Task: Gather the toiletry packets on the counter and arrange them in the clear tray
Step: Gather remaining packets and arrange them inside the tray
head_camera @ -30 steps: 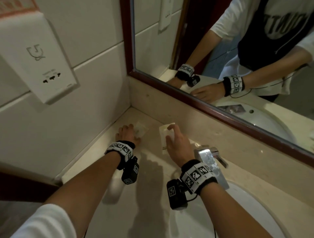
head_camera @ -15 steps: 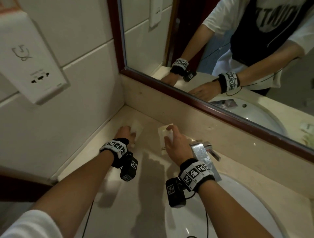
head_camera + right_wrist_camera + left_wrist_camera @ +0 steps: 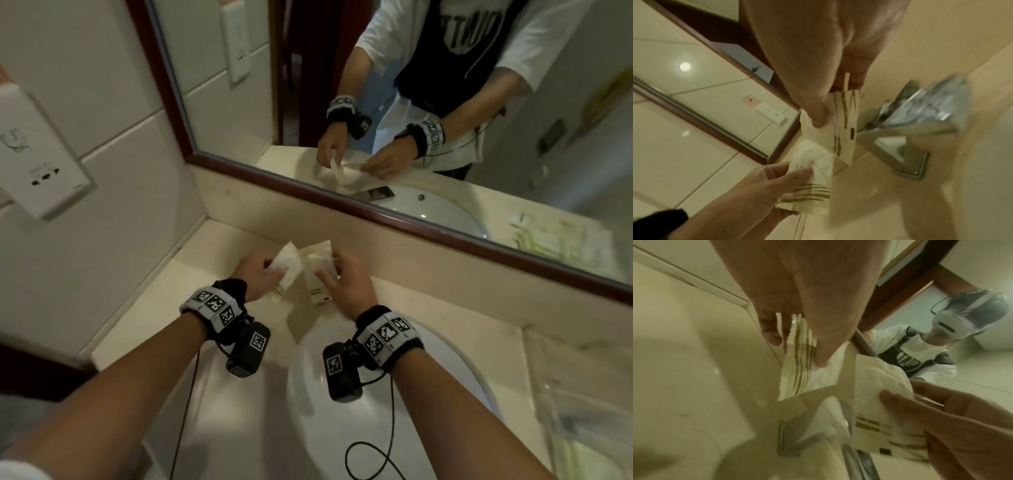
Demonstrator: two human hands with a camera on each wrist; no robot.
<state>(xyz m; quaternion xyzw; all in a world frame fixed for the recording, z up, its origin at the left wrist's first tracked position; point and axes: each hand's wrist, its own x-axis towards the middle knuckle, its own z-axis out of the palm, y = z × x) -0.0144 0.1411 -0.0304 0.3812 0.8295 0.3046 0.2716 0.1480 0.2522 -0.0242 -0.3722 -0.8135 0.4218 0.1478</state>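
Two cream toiletry packets with gold stripes are held up above the counter's back left corner. My left hand pinches the left packet between thumb and fingers, as the left wrist view shows: left hand, packet. My right hand pinches the right packet, seen close in the right wrist view: right hand, packet. The packets nearly touch. The clear tray sits on the counter at the far right, blurred.
A white basin lies under my wrists. The steel faucet stands just right of the packets. The mirror frame runs along the counter's back. A wall socket panel hangs at left. The mirror reflects more pale packets at the right.
Both hands were pressing flat packets on the counter. Now each has lifted its packet, and the hands have come closer together.
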